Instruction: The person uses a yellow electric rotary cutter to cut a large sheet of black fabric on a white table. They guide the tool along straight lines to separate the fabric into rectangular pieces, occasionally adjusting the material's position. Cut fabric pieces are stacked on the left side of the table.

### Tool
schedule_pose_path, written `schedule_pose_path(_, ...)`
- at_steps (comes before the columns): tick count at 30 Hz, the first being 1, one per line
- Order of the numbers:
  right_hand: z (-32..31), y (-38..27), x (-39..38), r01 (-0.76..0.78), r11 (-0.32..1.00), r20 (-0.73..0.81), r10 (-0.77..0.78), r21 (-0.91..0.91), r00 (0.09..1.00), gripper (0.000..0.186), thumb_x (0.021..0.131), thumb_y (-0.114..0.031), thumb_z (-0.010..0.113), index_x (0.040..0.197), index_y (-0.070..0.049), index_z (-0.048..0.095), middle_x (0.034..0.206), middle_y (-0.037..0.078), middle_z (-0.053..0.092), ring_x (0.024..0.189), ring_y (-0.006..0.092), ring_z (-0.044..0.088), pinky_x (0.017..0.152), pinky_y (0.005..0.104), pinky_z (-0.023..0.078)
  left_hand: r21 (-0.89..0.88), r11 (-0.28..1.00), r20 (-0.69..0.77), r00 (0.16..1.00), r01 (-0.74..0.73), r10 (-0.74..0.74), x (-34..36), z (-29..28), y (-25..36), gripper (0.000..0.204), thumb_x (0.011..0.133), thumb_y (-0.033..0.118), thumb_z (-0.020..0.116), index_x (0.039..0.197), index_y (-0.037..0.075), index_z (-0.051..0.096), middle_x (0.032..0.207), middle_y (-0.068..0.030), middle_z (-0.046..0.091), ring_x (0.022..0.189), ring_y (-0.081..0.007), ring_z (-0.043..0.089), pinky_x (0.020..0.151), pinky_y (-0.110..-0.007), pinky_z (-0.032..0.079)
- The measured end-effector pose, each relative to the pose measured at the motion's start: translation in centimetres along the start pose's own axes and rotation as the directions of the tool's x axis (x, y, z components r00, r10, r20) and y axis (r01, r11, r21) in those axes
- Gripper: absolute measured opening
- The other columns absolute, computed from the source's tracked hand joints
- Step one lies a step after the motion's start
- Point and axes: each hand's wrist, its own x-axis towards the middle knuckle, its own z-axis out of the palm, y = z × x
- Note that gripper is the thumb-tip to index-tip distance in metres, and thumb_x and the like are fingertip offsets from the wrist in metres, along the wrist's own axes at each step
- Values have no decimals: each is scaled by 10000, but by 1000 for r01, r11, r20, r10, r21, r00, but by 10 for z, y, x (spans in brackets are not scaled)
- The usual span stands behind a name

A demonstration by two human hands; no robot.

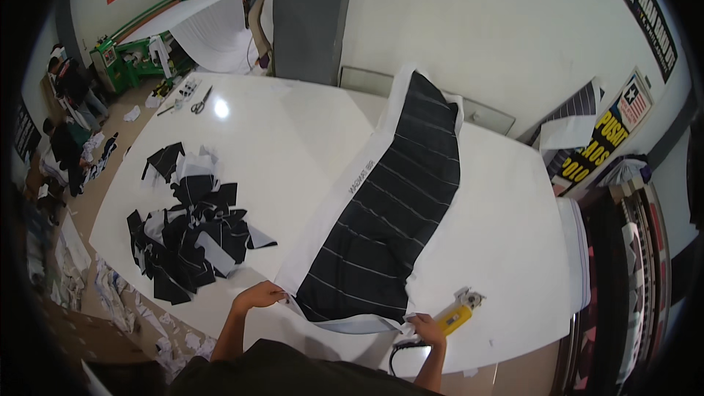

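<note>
A long sheet of black striped fabric [381, 205] with white margins stretches across the white table, from its near edge to the low wall panel at the back. Its near left corner is pinched in my left hand [260, 295]. My right hand [428, 328] is closed on the near right corner, and the near white border sags between both hands. Just beyond my right hand lies a yellow electric cutter [455, 317] with a round metal head. A dark cord runs beneath my right wrist.
On the left of the white table [293, 125] lies a heap of black and grey fabric scraps [194, 227]. Scissors [202, 100] rest near the far left edge. A green machine [132, 66] with white cloth stands behind. Several people are farther off. Fabric rolls [645, 249] stand at right.
</note>
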Motion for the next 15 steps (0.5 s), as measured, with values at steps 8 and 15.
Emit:
schedule_pose_path(8, -62, -74, -76, 17, 999, 21, -18, 37, 1000, 278, 938, -231, 669, 938, 35, 751, 806, 11, 688, 792, 109, 609, 723, 282, 467, -31, 999, 187, 982, 40, -33, -76, -28, 60, 273, 1030, 295, 646, 1066, 77, 805, 958, -96, 787, 800, -152, 671, 766, -310, 519)
schedule_pose_path(15, -99, -70, -23, 408, 681, -377, -205, 608, 903, 394, 857, -155, 688, 1224, -12, 690, 1069, 115, 736, 942, 265, 702, 898, 338, 550, 11, 999, 124, 991, -49, 47, -55, -81, 124, 244, 1048, 246, 620, 1063, 77, 795, 924, -65, 776, 761, -131, 636, 739, -314, 508)
